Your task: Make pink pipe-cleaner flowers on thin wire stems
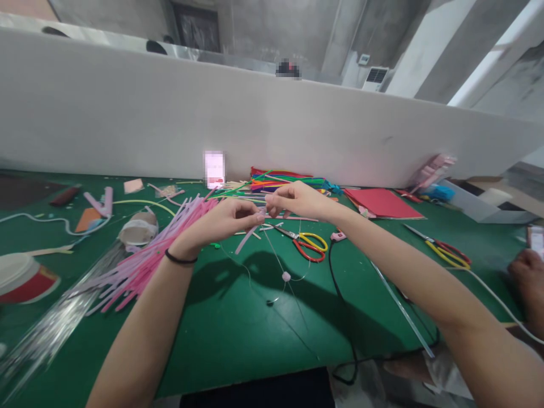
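Observation:
My left hand (225, 221) and my right hand (297, 199) meet above the green table (221, 334), both pinched on the same pale pink pipe cleaner (250, 233), which slants down to the left. A thin wire or thread (272, 258) hangs from the fingers down to a small pink bead (286, 276) above the table. A black band circles my left wrist. A big heap of pink pipe cleaners (148, 255) lies left of my left hand.
Red and yellow scissors (308, 243) lie just beyond my hands, a second pair (446, 252) at the right. Coloured pipe cleaners (280, 181) and red sheets (382, 203) lie by the white partition. A tape roll (138, 228), a red cup (21, 277), a black cable (340, 294) and another person's hand (527, 272) are nearby.

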{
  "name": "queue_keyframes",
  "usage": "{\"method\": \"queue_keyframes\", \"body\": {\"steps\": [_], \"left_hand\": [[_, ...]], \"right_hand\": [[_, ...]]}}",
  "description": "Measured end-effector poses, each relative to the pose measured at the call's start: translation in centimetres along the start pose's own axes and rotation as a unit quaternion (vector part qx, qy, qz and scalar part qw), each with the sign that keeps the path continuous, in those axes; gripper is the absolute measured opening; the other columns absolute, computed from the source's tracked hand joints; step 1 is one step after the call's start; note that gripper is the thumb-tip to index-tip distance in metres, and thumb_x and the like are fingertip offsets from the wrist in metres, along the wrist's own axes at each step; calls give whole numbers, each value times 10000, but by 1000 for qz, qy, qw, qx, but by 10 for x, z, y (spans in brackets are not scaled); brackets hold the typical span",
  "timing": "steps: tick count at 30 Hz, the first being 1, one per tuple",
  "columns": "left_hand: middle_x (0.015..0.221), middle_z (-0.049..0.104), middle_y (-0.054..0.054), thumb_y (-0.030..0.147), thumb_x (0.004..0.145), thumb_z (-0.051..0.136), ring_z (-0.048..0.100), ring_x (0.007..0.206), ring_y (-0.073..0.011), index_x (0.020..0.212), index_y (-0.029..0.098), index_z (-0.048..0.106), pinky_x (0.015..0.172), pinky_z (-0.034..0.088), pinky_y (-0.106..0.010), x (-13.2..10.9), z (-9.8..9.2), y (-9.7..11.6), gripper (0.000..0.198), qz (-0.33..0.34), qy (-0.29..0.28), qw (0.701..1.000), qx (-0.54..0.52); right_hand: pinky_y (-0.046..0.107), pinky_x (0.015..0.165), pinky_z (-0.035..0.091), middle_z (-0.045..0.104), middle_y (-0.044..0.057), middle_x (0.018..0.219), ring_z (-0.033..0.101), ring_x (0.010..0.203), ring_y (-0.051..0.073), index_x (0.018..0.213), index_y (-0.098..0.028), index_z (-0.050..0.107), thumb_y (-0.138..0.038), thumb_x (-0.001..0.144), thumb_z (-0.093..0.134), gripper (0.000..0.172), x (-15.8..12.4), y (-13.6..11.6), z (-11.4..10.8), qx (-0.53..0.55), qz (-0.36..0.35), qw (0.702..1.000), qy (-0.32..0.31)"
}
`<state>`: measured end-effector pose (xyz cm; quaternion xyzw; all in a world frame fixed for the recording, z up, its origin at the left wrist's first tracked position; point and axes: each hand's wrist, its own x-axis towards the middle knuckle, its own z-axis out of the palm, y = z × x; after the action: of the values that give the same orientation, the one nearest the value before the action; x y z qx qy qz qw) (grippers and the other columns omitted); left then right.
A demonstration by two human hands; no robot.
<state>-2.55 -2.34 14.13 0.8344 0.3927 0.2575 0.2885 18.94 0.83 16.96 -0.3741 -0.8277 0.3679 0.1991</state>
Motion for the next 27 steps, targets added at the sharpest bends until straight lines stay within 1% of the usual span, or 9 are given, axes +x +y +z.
{"method": "queue_keyframes", "body": {"steps": [5,9,11,14,16,19,21,25,27], "left_hand": [[632,547,10,437,896,508,472,557,-100,714,164,606,510,349,-219,0,2,6,342,2,-20,1000,-18],[643,542,13,429,907,482,468,568,-96,704,157,587,521,340,-212,0,3,11,354,8,-20,1000,-22],[647,559,9,438,904,482,484,576,-101,707,156,595,532,348,-215,2,4,9,361,6,-24,1000,-17],[638,586,1,489,893,480,503,565,-112,707,155,613,529,359,-224,4,4,2,404,-12,-54,998,-4],[691,634,-14,524,884,482,545,597,-130,787,160,646,541,386,-232,4,2,-3,411,-27,-72,997,-2],[919,702,-46,551,833,559,632,777,-174,1016,194,653,640,459,-257,1,-1,-11,412,-40,-67,997,-9],[1008,700,-54,551,788,621,647,847,-190,1072,211,635,688,479,-273,-1,-1,-15,443,-46,-66,997,-4],[871,700,-43,514,778,641,645,739,-179,1049,188,621,623,465,-264,0,4,-20,424,-56,-82,995,16],[803,689,-37,477,795,627,635,710,-174,999,173,635,606,455,-259,3,6,-19,366,-53,-71,995,40]], "right_hand": [[244,553,380,637,2,691,519,604,102,767,-166,671,-303,842,595,174,0,4,4,-118,-61,991,2],[243,600,404,632,5,755,542,659,112,840,-170,627,-287,861,556,138,1,10,6,-58,-84,995,-11],[242,602,397,622,3,762,536,663,115,849,-177,609,-288,864,546,129,1,13,10,-55,-91,994,-6],[238,601,369,588,-10,727,502,657,114,782,-178,592,-264,836,562,106,0,21,18,-88,-116,989,38],[233,606,364,568,-17,709,495,656,111,750,-174,577,-244,829,547,110,0,29,25,-76,-129,987,66],[224,595,355,546,-28,689,481,638,103,737,-170,566,-216,823,509,112,0,42,33,-40,-121,989,75],[220,591,353,547,-30,694,481,637,102,747,-170,570,-212,816,508,102,1,49,35,-25,-110,991,73],[221,603,370,591,-18,716,513,646,107,770,-167,599,-220,818,518,108,0,56,33,-30,-91,993,75],[225,622,381,630,-4,745,542,674,115,790,-166,629,-221,819,529,118,-2,57,31,-50,-80,994,62]]}}
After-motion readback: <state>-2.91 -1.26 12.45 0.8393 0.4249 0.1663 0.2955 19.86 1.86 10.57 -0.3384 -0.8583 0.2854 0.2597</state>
